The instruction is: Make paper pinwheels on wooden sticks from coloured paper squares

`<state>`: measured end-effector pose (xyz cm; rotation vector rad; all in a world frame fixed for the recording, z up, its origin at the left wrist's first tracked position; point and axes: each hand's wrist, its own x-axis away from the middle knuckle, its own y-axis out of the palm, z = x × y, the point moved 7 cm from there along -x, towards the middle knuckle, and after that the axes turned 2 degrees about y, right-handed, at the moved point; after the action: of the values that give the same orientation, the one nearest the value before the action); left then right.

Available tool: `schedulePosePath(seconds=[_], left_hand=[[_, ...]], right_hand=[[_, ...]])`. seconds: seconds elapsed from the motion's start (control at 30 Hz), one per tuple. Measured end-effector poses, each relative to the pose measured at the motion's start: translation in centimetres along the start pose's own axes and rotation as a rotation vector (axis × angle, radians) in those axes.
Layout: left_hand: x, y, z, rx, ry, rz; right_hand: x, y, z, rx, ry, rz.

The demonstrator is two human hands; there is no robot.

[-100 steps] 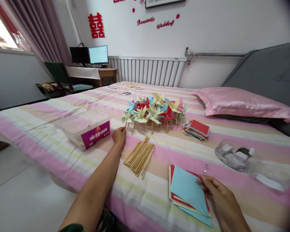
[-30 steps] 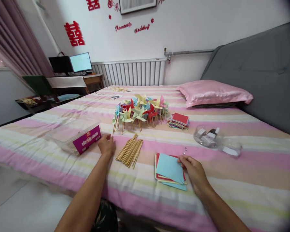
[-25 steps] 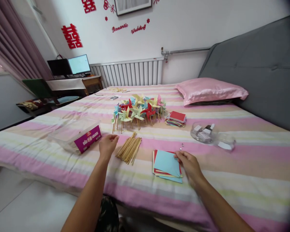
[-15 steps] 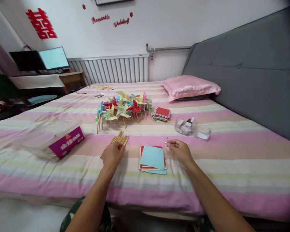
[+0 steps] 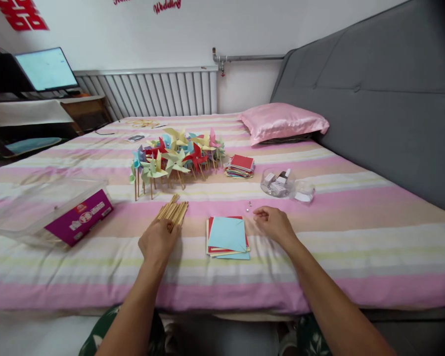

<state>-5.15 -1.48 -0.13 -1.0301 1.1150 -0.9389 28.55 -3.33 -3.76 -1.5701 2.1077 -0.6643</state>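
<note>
Currently your left hand [image 5: 157, 241] rests fingers-down on the wooden sticks [image 5: 172, 213] beside the paper squares [image 5: 227, 236]; separate one stick cleanly. Your right hand [image 5: 272, 223], loosely curled, holds nothing visible near the pins [image 5: 248, 205].

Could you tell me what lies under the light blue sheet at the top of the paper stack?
Under the light blue sheet a red sheet shows at the edges, then cream and another blue one at the bottom. The middles of those sheets are covered, so their number cannot be counted.
</note>
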Motion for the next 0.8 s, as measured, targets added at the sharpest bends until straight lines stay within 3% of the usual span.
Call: schedulePosePath(seconds=[0.2, 0.4, 0.5, 0.6, 0.67, 0.8], left_hand=[[0.4, -0.4, 0.6, 0.011, 0.008, -0.007], [1.2, -0.8, 1.9, 0.178, 0.092, 0.132], [2.8, -0.8, 4.1, 0.403, 0.283, 0.160], [5.3, -0.9, 7.5, 0.590, 0.655, 0.065], [6.6, -0.6, 8.9, 0.628, 0.815, -0.017], [7.1, 0.2, 9.5, 0.614, 0.873, -0.128]], right_hand=[[1.2, 1.6, -2.1, 0.009, -0.092, -0.106], [2.2, 4.3, -4.2, 0.155, -0.350, -0.190], [2.5, 4.9, -4.4, 0.192, -0.375, -0.201], [2.8, 4.5, -5.0, 0.169, -0.424, -0.177], [3.1, 4.1, -5.7, 0.143, -0.485, -0.167], [4.2, 4.5, -6.6, 0.112, -0.582, -0.326]])
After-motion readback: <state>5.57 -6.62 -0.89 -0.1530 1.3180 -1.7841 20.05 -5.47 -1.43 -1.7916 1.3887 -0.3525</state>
